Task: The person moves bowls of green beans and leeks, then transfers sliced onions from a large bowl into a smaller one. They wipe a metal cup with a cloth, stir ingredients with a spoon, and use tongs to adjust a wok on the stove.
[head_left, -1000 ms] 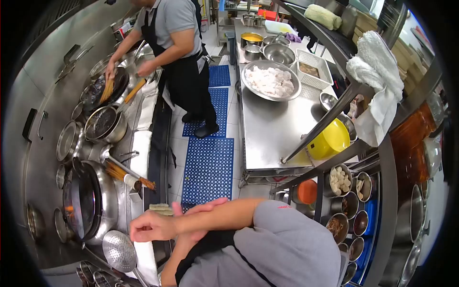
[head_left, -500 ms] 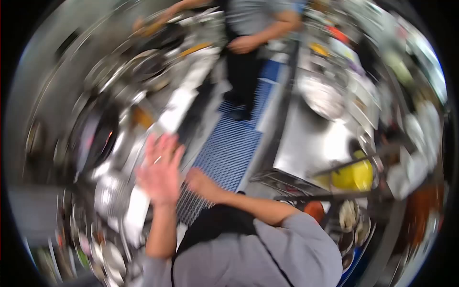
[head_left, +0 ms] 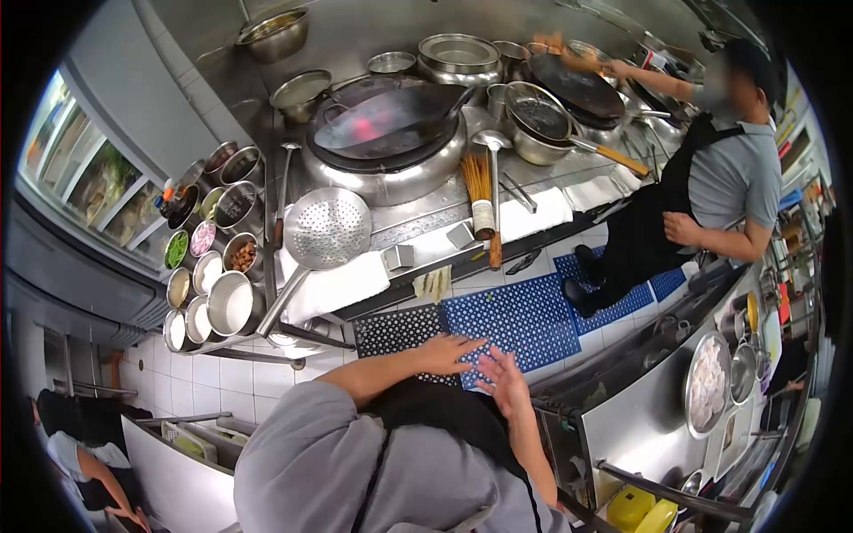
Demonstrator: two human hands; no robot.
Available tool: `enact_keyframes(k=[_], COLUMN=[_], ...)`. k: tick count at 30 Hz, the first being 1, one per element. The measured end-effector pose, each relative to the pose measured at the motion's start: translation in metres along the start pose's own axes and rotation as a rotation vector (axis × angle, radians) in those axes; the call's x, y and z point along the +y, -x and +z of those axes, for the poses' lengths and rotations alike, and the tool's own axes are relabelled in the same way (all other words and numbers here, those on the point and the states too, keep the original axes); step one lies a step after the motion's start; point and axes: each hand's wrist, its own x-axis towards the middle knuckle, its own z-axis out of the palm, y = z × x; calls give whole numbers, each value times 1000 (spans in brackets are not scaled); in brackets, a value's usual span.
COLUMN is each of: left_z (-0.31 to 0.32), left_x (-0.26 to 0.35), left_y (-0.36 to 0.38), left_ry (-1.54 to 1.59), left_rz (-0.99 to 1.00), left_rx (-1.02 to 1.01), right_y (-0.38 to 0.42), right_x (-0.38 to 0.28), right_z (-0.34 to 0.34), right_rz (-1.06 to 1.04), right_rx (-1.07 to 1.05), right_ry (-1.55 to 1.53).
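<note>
My left hand (head_left: 442, 354) is open in front of my black apron, fingers stretched out. Beside it my right hand (head_left: 505, 382) is open too, palm partly turned up and fingers spread. Neither hand holds anything; their fingertips are close together above the blue perforated floor mat (head_left: 524, 306). Ahead on the stove, a wok (head_left: 382, 124) sits tilted on a burner with a reddish glow showing in it. A perforated strainer (head_left: 327, 228) lies at the front left, its handle pointing toward me. Right of the wok are a bamboo brush (head_left: 479, 186) and a ladle (head_left: 492, 140).
Metal containers of chopped food and seasonings (head_left: 233, 302) stand at the left. A co-worker (head_left: 711, 178) at the right works a brush in another wok (head_left: 576, 89). Behind on the right is a steel counter (head_left: 635, 426) with a bowl of pale food (head_left: 707, 382). Another person is at lower left.
The view has turned left, bringing the stove to the middle and the co-worker to the right. My left hand, earlier raised with fingers spread, is now lower, close to the right.
</note>
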Motion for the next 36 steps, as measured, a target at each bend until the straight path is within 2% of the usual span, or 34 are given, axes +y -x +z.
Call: enact_keyframes(k=[1, 2, 3, 4, 5, 6, 7, 8, 9, 12, 13, 15, 16, 17, 19, 21, 22, 24, 26, 28, 31, 32, 33, 34, 35, 36], left_z=[17, 40, 58, 75, 93, 92, 95, 105, 109, 86, 94, 134, 120, 111, 120, 71, 93, 87, 88, 96, 109, 116, 124, 124, 120, 95], left_x=[-27, -62, -88, -109, -145, -150, -154, -163, -170, -153, -155, -187, -169, -145, -131, -52, -57, -17, 12, 31, 28, 15, -6, -22, -36, -29], left_y=[6, 18, 40, 70, 80, 107, 133, 151, 162, 173, 170, 146, 137, 121, 81, 35, 19, -13, -29, -36, -28, -24, -20, -10, -1, 9], left_ry=[4, -138, -162, -104, -68, -45, -21, -8, 2, -5, -35, -130, -178, -112, -46, 114, 124, 127, 148, 202, 264, 302, 252, 194, 136, 38], left_rz=[-150, -183, -288, -428, -601, -651, -697, -722, -748, -681, -693, -553, -486, -618, -465, -552, -417, -322, -234, -140, -106, -84, -52, -93, -131, -225], left_rx=[-246, -487, -606, -577, -820, -683, -544, -475, -407, -392, -382, -436, -461, -330, -180, -244, -136, -156, -168, -187, -310, -351, -377, -368, -357, -380], right_y=[-4, -15, -33, -51, -70, -88, -18, -1, 2, 8, 9, 2, 0, -3, -15, -31, -33, -42, -66, -54, -3, 16, 26, 42, 44, 47], right_x=[12, 32, 70, 107, 170, 228, 188, 196, 233, 321, 338, 355, 348, 335, 278, 218, 181, 123, 101, 53, -34, -57, -70, -84, -85, -84], right_z=[-19, -48, -91, -133, -208, -278, -244, -252, -285, -367, -384, -406, -401, -401, -351, -294, -254, -201, -188, -161, -136, -133, -141, -146, -164, -182], right_rz=[10, 18, 16, 20, -184, -388, -206, -121, -85, 0, -8, -57, -95, -66, -22, -31, -64, -218, -390, -534, -566, -607, -528, -565, -495, -557], right_rx=[38, 77, 170, 264, 275, 347, 389, 396, 357, 215, 178, 119, 72, 124, 226, 283, 276, 170, 95, 112, 210, 305, 430, 516, 625, 729], right_ry=[126, 250, 315, 377, 662, 955, 1131, 1266, 1363, 1574, 1594, 1548, 1484, 1455, 1276, 1116, 1072, 1130, 1018, 868, 1034, 1164, 1295, 1425, 1466, 1560])
